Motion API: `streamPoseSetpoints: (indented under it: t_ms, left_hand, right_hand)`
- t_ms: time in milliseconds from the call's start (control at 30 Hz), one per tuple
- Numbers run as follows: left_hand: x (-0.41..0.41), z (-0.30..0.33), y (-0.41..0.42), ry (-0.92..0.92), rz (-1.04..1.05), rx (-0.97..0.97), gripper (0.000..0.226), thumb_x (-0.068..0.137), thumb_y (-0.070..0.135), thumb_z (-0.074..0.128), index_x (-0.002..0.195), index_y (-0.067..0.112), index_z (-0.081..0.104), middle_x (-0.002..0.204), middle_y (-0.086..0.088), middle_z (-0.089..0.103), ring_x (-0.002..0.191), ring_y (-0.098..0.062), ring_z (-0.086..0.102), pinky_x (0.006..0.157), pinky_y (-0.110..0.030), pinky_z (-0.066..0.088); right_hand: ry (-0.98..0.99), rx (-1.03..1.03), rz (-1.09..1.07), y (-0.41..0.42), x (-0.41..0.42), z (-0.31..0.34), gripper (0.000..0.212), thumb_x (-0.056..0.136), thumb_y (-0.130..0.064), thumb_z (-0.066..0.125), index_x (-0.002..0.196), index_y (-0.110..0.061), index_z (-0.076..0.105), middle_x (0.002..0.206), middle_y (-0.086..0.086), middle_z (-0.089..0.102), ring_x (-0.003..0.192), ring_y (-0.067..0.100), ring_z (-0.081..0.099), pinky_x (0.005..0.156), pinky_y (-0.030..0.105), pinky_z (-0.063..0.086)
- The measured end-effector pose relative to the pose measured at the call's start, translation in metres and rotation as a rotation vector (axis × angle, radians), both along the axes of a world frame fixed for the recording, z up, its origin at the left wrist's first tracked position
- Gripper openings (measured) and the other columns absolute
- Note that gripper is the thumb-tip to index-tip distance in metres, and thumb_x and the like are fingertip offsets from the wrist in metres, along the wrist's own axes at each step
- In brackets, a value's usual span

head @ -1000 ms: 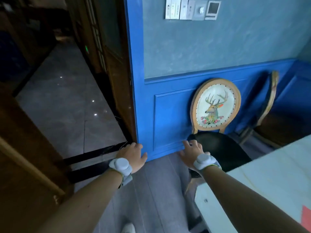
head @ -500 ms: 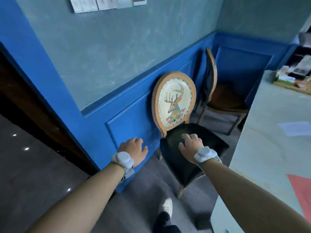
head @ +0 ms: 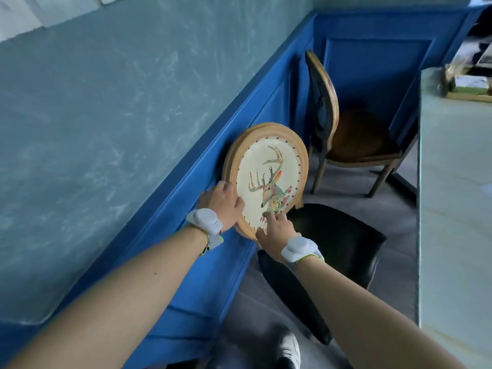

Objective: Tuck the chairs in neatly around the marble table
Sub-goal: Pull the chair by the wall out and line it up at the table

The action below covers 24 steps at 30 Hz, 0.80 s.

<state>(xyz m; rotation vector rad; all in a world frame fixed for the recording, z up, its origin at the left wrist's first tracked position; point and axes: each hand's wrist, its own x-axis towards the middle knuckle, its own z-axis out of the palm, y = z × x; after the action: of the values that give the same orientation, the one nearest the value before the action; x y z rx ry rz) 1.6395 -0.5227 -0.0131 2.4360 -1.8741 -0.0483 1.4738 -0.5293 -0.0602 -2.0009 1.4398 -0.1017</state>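
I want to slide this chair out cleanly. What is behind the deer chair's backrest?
The blue panelled wall is close behind the deer chair's backrest; the left hand grips its rim. Any gap is hidden.

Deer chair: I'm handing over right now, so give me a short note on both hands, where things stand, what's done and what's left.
Left hand: gripping the left rim of the deer chair back.
Right hand: fingers on the lower rim, not clearly closed.
Deer chair stands against the blue wall, black seat facing the table, a gap between them.
Brown chair sits in the corner, also out.
Done: no chair tucked.
Left: push both chairs in under the table.
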Motion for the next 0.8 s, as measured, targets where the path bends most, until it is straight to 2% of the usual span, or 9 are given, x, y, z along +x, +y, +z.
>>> streamPoseSetpoints:
  t_ms: [133, 300, 500, 533, 600, 667, 800]
  left_hand:
    - [0.026, 0.012, -0.075, 0.011, -0.083, -0.048, 0.04, 0.09, 0.038, 0.042, 0.122, 0.017, 0.054, 0.133, -0.003, 0.052, 0.107, -0.031, 0.055, 0.077, -0.037, 0.035]
    - [0.049, 0.007, -0.141, 0.061, -0.127, -0.045, 0.041, 0.088, 0.033, 0.045, 0.124, 0.014, 0.048, 0.14, -0.005, 0.045, 0.112, -0.035, 0.05, 0.08, -0.04, 0.041]
    - [0.063, -0.016, -0.192, 0.152, -0.172, -0.059, 0.068, 0.087, 0.024, 0.051, 0.149, 0.015, 0.025, 0.153, -0.011, 0.032, 0.126, -0.039, 0.043, 0.098, -0.047, 0.04]
    - [0.062, -0.02, -0.198, 0.152, -0.18, -0.055, 0.07, 0.087, 0.024, 0.051, 0.15, 0.014, 0.022, 0.154, -0.011, 0.032, 0.125, -0.039, 0.045, 0.096, -0.047, 0.042]
    - [0.057, -0.026, -0.218, 0.191, -0.17, -0.041, 0.068, 0.087, 0.023, 0.052, 0.148, 0.01, 0.024, 0.148, -0.014, 0.037, 0.114, -0.04, 0.053, 0.081, -0.043, 0.045]
    - [0.055, -0.025, -0.235, 0.169, -0.11, -0.036, 0.06, 0.087, 0.025, 0.053, 0.14, 0.006, 0.031, 0.135, -0.018, 0.048, 0.104, -0.041, 0.058, 0.071, -0.039, 0.04]
    - [0.055, -0.032, -0.271, 0.046, -0.065, 0.061, 0.058, 0.085, 0.042, 0.058, 0.125, 0.003, 0.04, 0.122, -0.023, 0.057, 0.101, -0.044, 0.061, 0.067, -0.041, 0.038]
  right_hand:
    - [-0.106, 0.06, -0.055, -0.028, 0.049, -0.003, 0.06, 0.095, -0.037, 0.046, 0.148, -0.018, 0.024, 0.146, 0.014, 0.035, 0.121, 0.037, 0.05, 0.093, 0.046, 0.048]
    - [-0.155, 0.064, -0.154, -0.049, 0.105, -0.007, 0.062, 0.095, -0.046, 0.047, 0.145, -0.017, 0.024, 0.143, 0.014, 0.037, 0.119, 0.039, 0.05, 0.092, 0.049, 0.048]
    - [-0.189, 0.09, -0.323, -0.075, 0.158, -0.022, 0.08, 0.085, -0.047, 0.061, 0.146, -0.024, 0.016, 0.147, 0.011, 0.029, 0.126, 0.037, 0.041, 0.095, 0.05, 0.046]
    - [-0.19, 0.079, -0.356, -0.078, 0.163, -0.025, 0.081, 0.083, -0.048, 0.063, 0.145, -0.023, 0.017, 0.148, 0.011, 0.028, 0.128, 0.036, 0.039, 0.096, 0.05, 0.045]
    - [-0.173, 0.036, -0.408, -0.083, 0.17, -0.036, 0.082, 0.081, -0.048, 0.065, 0.143, -0.021, 0.02, 0.153, 0.012, 0.024, 0.135, 0.035, 0.031, 0.098, 0.049, 0.041]
    - [-0.176, -0.003, -0.396, -0.082, 0.172, -0.037, 0.082, 0.082, -0.043, 0.064, 0.146, -0.02, 0.017, 0.158, 0.014, 0.015, 0.144, 0.033, 0.018, 0.101, 0.05, 0.038]
    - [-0.201, 0.058, -0.344, -0.079, 0.174, -0.04, 0.081, 0.091, -0.032, 0.054, 0.152, -0.016, 0.002, 0.164, 0.015, -0.002, 0.15, 0.033, 0.003, 0.098, 0.054, 0.046]
